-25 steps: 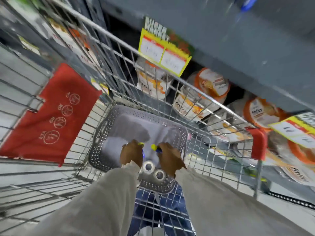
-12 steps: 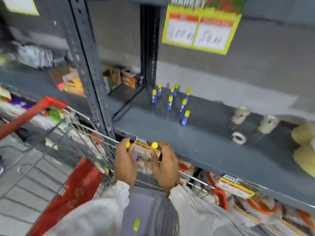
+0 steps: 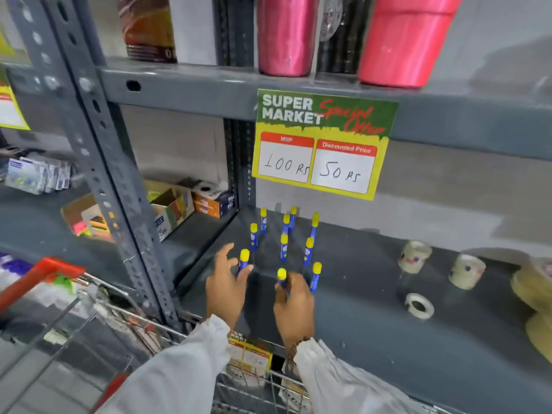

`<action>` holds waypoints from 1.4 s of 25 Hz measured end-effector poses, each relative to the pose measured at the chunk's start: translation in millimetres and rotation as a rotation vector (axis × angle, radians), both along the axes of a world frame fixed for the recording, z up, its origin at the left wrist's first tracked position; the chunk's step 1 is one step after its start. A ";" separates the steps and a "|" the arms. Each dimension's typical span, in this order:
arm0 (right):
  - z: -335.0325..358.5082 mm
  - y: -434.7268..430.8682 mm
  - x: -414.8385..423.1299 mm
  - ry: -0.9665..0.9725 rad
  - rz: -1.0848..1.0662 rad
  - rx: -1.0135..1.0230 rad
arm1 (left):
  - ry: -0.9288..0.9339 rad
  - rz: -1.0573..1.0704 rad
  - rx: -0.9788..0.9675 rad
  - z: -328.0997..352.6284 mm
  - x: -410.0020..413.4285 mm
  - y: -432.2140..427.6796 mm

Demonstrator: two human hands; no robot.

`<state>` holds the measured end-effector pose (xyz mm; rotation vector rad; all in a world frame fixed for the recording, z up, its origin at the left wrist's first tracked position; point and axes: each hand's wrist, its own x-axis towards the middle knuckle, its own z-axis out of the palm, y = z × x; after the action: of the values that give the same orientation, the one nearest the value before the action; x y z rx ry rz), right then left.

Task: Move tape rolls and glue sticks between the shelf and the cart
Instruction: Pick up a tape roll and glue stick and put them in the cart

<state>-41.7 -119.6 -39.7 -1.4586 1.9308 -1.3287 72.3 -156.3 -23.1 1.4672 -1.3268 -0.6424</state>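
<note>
Both hands are over the grey shelf (image 3: pixel 373 333). My left hand (image 3: pixel 225 286) holds a blue glue stick with a yellow cap (image 3: pixel 243 259) upright on the shelf, some fingers spread. My right hand (image 3: pixel 294 304) grips another glue stick (image 3: pixel 281 277), also upright. Several more glue sticks (image 3: pixel 283 246) stand in a cluster just behind them. Clear tape rolls (image 3: pixel 414 256) (image 3: pixel 466 271) stand to the right, and a small roll (image 3: pixel 419 305) lies flat. The wire cart (image 3: pixel 143 321) with its red handle (image 3: pixel 38 277) is below left.
A yellow and green price sign (image 3: pixel 322 144) hangs from the shelf above. Pink tumblers (image 3: pixel 406 40) stand on the upper shelf. Cardboard boxes (image 3: pixel 176 209) sit in the left bay behind the grey upright post (image 3: pixel 116 186). Large beige tape rolls (image 3: pixel 534 285) crowd the far right.
Both hands rose out of the cart's grey basket, each carrying a glue stick, and reached forward onto the shelf. The view swung up from the cart to the shelf.
</note>
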 end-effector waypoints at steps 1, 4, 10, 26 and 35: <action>-0.3 -4.8 0.4 -0.004 -0.007 0.013 | 0.033 0.013 0.025 -2.6 -1.7 -5.5; -1.6 -15.6 2.2 -0.003 -0.025 0.049 | 0.056 0.007 0.052 -12.5 -3.3 -17.1; -5.5 -21.6 3.4 0.012 -0.051 0.080 | 0.093 0.008 0.094 -21.8 -1.3 -28.5; -13.9 -29.7 3.7 -0.129 -0.114 0.047 | 0.108 0.018 0.106 -29.1 -4.3 -37.0; -16.3 -10.9 1.7 -0.127 -0.058 0.068 | 0.237 -0.074 0.123 -29.5 8.3 -2.9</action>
<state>-40.0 -130.5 -56.0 -1.2640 1.9298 -1.3337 80.6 -159.3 -52.6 1.3946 -1.1780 -0.9307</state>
